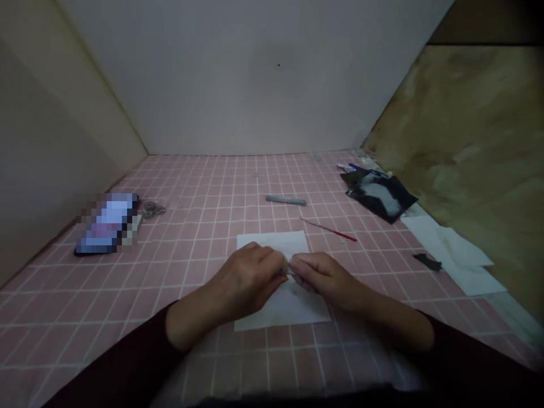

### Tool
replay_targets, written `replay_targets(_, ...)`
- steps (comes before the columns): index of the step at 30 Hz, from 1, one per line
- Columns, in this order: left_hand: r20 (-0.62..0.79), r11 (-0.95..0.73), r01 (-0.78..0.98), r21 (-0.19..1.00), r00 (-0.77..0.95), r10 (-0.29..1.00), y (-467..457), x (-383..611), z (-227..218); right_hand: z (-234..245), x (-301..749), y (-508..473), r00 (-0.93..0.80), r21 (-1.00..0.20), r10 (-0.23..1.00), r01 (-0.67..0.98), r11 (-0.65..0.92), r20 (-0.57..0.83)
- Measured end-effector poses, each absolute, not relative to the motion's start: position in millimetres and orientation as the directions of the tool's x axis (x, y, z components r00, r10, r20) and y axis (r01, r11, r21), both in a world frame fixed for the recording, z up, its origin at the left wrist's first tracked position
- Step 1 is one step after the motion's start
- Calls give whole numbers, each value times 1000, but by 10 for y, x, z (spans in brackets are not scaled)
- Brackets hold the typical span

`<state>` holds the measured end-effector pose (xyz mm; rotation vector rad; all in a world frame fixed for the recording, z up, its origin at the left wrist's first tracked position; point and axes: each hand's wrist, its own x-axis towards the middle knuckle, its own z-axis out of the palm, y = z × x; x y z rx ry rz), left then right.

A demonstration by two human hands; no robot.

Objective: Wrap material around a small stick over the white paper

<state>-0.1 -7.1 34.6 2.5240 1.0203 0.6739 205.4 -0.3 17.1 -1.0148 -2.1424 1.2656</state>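
Observation:
My left hand [249, 277] and my right hand [325, 277] meet fingertip to fingertip over a white sheet of paper [278, 309] lying on the pink checked cloth [204, 226]. Both hands are closed in a pinch around a small pale object between them; I cannot make out what it is. Dark sleeves cover both forearms.
A grey pen-like stick [285, 199] and a thin red needle-like rod [330, 229] lie beyond the paper. A phone [106, 222] and small metal rings [152, 210] sit at the left. A black bag [379, 194], white sheets [459, 255] and a small black scrap [427, 261] lie at the right.

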Motion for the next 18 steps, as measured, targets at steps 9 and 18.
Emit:
replay_targets(9, 62, -436, 427, 792, 655, 753, 1, -64, 397, 187, 2051, -62, -634, -703, 732, 402, 587, 249)
replay_targets(18, 59, -389, 364, 846, 663, 747, 5, -41, 381, 210, 2076, -67, -656, -659, 692, 382, 648, 301)
